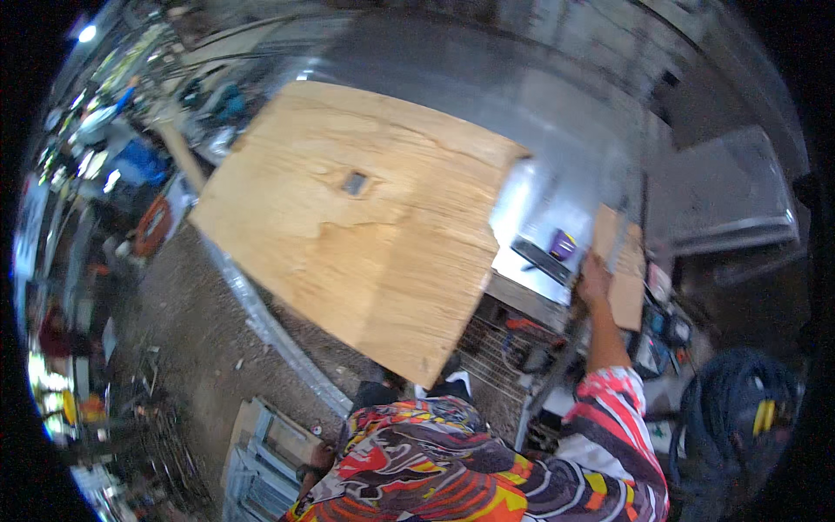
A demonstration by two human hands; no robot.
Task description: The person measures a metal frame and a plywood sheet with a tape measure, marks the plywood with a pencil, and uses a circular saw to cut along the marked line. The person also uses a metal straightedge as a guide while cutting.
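Observation:
A large plywood sheet with a small square hole near its middle lies in front of me, over a shiny metal-topped table. My right hand reaches to the table's right side, at the left edge of a small plywood board. A grey metal strip lies along that board, close to my fingers. Blur hides whether they grip anything. Left of this hand are a purple tape measure and a dark flat bar. My left hand hangs low at my side, its fingers mostly hidden.
Grey metal frames lean beside my left leg. A long pale strip crosses the dirt floor. Dark coiled hose sits at the lower right. A wire rack stands under the table's front. Clutter fills the left side.

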